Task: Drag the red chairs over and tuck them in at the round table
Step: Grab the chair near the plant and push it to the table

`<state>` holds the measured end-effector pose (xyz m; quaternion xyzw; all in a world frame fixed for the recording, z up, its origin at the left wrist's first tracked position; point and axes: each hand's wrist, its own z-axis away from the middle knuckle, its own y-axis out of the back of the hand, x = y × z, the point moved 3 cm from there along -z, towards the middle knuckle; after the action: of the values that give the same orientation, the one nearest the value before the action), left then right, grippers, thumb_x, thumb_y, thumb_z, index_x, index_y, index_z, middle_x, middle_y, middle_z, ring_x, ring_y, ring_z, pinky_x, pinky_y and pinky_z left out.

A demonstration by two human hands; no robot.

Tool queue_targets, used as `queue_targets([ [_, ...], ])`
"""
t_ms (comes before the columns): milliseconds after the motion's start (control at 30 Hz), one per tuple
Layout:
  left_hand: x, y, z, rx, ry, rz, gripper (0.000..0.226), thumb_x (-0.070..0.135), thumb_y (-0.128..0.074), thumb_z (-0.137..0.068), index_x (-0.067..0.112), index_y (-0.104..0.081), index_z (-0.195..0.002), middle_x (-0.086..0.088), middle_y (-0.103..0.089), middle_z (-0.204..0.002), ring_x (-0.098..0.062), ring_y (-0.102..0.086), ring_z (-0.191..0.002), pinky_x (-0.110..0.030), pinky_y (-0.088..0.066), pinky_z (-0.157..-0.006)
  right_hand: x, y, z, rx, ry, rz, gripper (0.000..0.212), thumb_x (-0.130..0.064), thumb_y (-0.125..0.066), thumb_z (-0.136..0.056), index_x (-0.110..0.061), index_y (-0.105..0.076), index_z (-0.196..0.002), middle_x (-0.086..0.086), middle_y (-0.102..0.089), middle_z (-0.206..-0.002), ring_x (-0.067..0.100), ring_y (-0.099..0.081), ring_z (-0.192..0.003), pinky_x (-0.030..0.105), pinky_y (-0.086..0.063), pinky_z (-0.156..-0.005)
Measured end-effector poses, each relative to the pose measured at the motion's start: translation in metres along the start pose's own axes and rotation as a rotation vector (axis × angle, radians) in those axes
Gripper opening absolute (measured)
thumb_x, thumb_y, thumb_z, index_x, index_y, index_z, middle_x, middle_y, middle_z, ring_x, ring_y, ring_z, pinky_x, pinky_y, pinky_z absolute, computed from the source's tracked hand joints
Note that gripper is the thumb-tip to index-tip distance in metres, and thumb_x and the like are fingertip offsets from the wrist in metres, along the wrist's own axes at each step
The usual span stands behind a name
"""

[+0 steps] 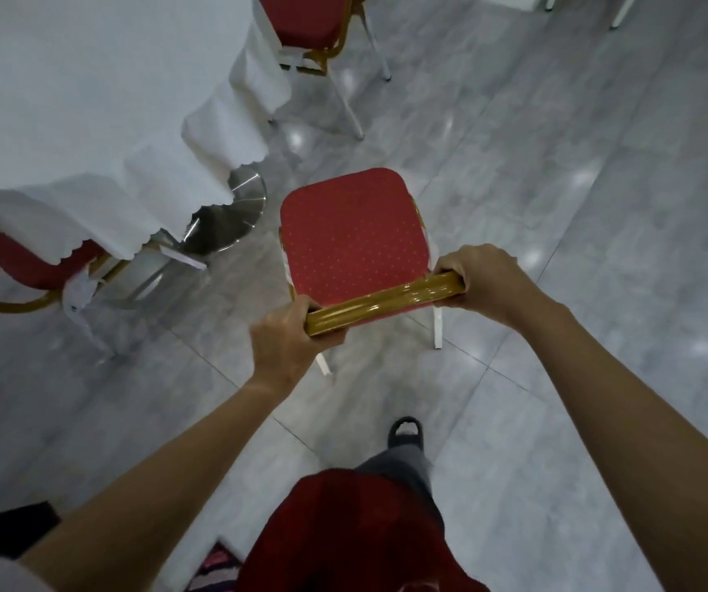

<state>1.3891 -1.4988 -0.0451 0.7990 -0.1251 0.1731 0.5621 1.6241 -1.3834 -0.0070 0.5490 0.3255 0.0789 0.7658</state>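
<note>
Grey tiled floor (pixel 557 232) (glossy, light-spotted)

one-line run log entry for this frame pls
phase: dragging chair | left hand: gripping gold backrest rail | right hand: gripping same rail | red chair: beside round table, not tucked | other chairs at table: two

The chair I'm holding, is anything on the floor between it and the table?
Nothing loose lies on the floor there. The held chair faces a gap at the table, between two chairs already tucked in. The table's metal base sits under the cloth beside its path, so it may limit how far it slides in.
</note>
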Motion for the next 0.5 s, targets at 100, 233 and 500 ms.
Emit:
queue_targets([
  [100, 0.030, -0.016, -0.005, 0.053, 0.012, -0.020, 0.043, 0.054, -0.067, -0.070, 0.011, -0.068, -0.077, 0.001, -0.068, -0.063, -0.010, -0.059, -0.049, -0.015, -0.040, -0.051, 0.033, 0.014, -0.003, -0.023, 0.055, 0.035, 0.012, -0.021, -0.076, -0.074, -0.018, -0.069, -0.083, -0.003, -0.067, -0.076, 0.009, -0.052, -0.065, 0.010, -0.026, -0.051],
  [233, 0.069, -0.035, -0.015, 0.045, 0.071, -0.044, 0.042, 0.053, -0.068, -0.070, 0.012, -0.070, -0.080, -0.001, -0.070, -0.066, -0.013, -0.062, -0.051, -0.016, -0.041, -0.052, 0.073, 0.033, -0.011, -0.048, 0.120, 0.066, 0.016, -0.022, -0.077, -0.073, -0.018, -0.070, -0.087, 0.000, -0.070, -0.079, 0.011, -0.054, -0.067, 0.020, -0.040, -0.058],
  [500, 0.144, -0.076, -0.024, 0.078, 0.299, -0.164, 0.039, 0.054, -0.075, -0.066, 0.019, -0.070, -0.084, 0.006, -0.071, -0.070, -0.013, -0.064, -0.057, -0.020, -0.039, -0.053, 0.141, 0.067, -0.022, -0.116, 0.293, 0.137, 0.023, -0.028, -0.076, -0.073, -0.014, -0.069, -0.088, 0.007, -0.070, -0.080, 0.020, -0.060, -0.068, 0.036, -0.053, -0.066],
])
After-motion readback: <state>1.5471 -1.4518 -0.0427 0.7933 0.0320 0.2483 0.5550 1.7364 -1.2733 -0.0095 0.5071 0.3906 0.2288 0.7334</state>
